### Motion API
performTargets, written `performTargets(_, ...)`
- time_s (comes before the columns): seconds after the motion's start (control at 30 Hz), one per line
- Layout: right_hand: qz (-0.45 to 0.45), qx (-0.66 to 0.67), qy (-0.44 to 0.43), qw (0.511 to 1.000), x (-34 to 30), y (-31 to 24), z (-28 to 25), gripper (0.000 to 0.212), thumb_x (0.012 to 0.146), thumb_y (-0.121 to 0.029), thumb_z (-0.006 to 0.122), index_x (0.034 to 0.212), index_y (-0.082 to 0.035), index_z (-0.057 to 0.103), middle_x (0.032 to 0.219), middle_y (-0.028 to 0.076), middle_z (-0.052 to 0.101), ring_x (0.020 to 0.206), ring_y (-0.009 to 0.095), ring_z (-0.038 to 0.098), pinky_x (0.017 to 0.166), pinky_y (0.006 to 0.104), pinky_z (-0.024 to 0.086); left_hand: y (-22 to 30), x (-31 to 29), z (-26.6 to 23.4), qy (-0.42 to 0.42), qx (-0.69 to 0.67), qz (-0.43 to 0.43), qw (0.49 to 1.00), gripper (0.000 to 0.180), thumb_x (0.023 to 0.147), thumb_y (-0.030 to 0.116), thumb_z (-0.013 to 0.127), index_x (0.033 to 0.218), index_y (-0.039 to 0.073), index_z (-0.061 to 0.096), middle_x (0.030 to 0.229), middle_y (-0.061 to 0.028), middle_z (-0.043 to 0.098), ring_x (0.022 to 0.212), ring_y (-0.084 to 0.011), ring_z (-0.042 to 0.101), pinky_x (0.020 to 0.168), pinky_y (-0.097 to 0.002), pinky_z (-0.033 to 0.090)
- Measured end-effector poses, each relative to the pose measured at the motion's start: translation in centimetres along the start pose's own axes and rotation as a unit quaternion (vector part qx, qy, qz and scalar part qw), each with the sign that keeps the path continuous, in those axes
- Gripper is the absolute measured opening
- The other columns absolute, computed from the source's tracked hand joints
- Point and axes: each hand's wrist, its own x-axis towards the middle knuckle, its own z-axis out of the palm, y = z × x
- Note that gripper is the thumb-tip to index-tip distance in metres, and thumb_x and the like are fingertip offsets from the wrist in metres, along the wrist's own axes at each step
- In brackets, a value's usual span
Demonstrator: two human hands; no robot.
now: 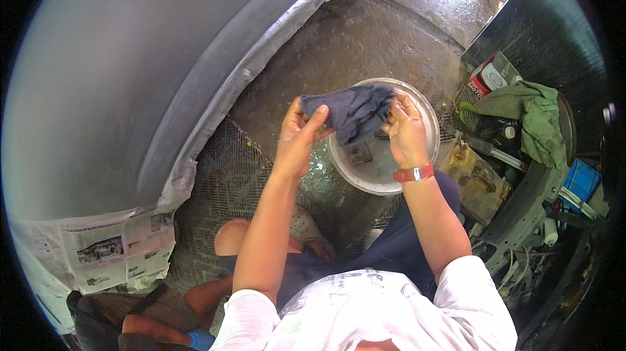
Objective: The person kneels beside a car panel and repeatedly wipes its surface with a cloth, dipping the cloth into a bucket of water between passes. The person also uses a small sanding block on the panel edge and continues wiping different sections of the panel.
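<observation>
The person sits low over a round pale-rimmed basin (378, 189), stretching a dark blue-grey cloth (352, 108) above its left and far part, so that the cloth hides some of the inside. The left hand (300, 136) is partly closed, pinching the cloth's left end with the thumb on top; the right hand (407, 132), above a red wristwatch (414, 174), has its fingers bent around the other end.

To the left a big grey vehicle panel (117, 84) bulges in, its lower edge masked with newspaper (120, 247), closing off that side. Clutter crowds the right: a red-and-white container (486, 81), a green rag (544, 119) draped near it, a stained, yellowish block (475, 178) just beside the basin, a perforated metal strip (521, 214), and a blue box (581, 185) farther out. The concrete floor (293, 58) looks wet. The person's knees and a pale clog (303, 226) take up the near side; another person's bare limb (153, 329) shows at lower left.
</observation>
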Motion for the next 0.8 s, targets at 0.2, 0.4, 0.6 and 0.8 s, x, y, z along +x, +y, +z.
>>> performTargets(0.2, 0.098, 0.167, -0.093, 0.977, -1.9, -0.8, 0.7, 0.036, 0.111, -0.027, 0.040, 0.143, -0.012, 0.051, 0.133, 0.010, 0.063, 0.109, 0.028, 0.068, 0.091, 0.0494, 0.054, 1.8, -0.9, -1.2, -0.047, -0.113, -0.019, 0.992, 0.027, 0.099, 0.015, 0.068, 0.122, 0.014, 0.054, 0.113, -0.0069, 0.067, 0.104, -0.0201, 0.069, 0.091, -0.0401, 0.056)
performTargets(0.4, 0.135, 0.171, -0.204, 0.954, -1.5, -0.7, 0.7, 0.043, 0.110, -0.027, 0.043, 0.150, -0.012, 0.043, 0.143, 0.012, 0.056, 0.115, 0.029, 0.066, 0.091, 0.0527, 0.056, 1.4, -1.6, -0.9, -0.048, 0.291, 0.039, 0.955, 0.035, 0.091, 0.014, 0.079, 0.124, 0.005, 0.070, 0.124, -0.0068, 0.067, 0.111, -0.0162, 0.064, 0.101, -0.0323, 0.048)
performTargets(0.6, 0.111, 0.024, -0.013, 0.993, -2.3, -1.9, 2.6, 0.069, 0.101, -0.009, 0.052, 0.163, -0.015, 0.022, 0.158, 0.012, 0.041, 0.134, 0.032, 0.054, 0.104, 0.0501, 0.050, 3.9, -2.8, 0.4, 0.009, 0.006, 0.099, 0.995, 0.038, 0.100, 0.009, 0.065, 0.137, 0.005, 0.056, 0.125, -0.0148, 0.070, 0.110, -0.0192, 0.069, 0.094, -0.0354, 0.058)
performTargets(0.8, -0.144, -0.236, -0.123, 0.953, -3.8, -1.2, 3.1, 0.061, 0.094, -0.008, 0.068, 0.150, -0.005, 0.044, 0.139, 0.020, 0.057, 0.129, 0.031, 0.058, 0.111, 0.0403, 0.043, 7.2, -3.5, 0.8, -0.037, 0.038, 0.157, 0.986, 0.043, 0.105, 0.013, 0.061, 0.145, 0.008, 0.047, 0.129, -0.0158, 0.067, 0.117, -0.0226, 0.068, 0.098, -0.0387, 0.058)
